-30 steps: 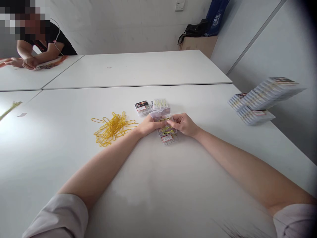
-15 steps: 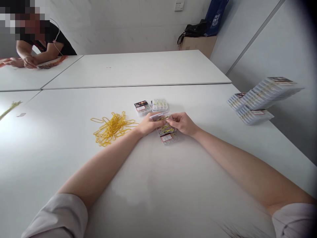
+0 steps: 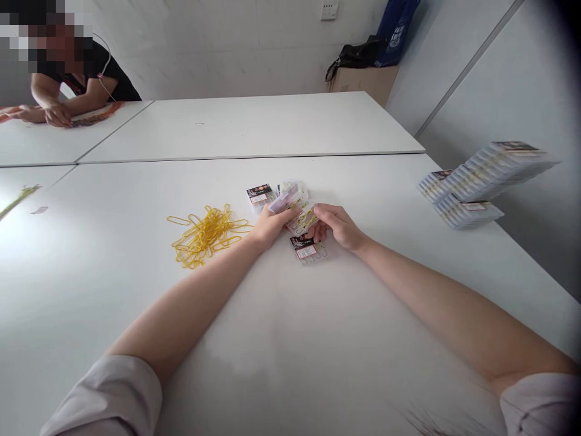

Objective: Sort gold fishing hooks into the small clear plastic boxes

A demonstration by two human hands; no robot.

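My left hand and my right hand meet over the middle of the white table. Together they grip a small bundle of clear plastic packets with a yellow rubber band stretched round it, lifted and tilted off the table. Under the hands lies another flat packet with a red and black label. Two more packets lie just behind the hands. A loose heap of yellow rubber bands lies left of my left hand.
Fanned stacks of the same packets sit near the table's right edge. At the far left another person leans on a second table. A black bag rests on a cardboard box by the wall.
The banded bundle has been lifted and tilted up off the lower packet, which now lies uncovered. My right hand has slid slightly down and right.
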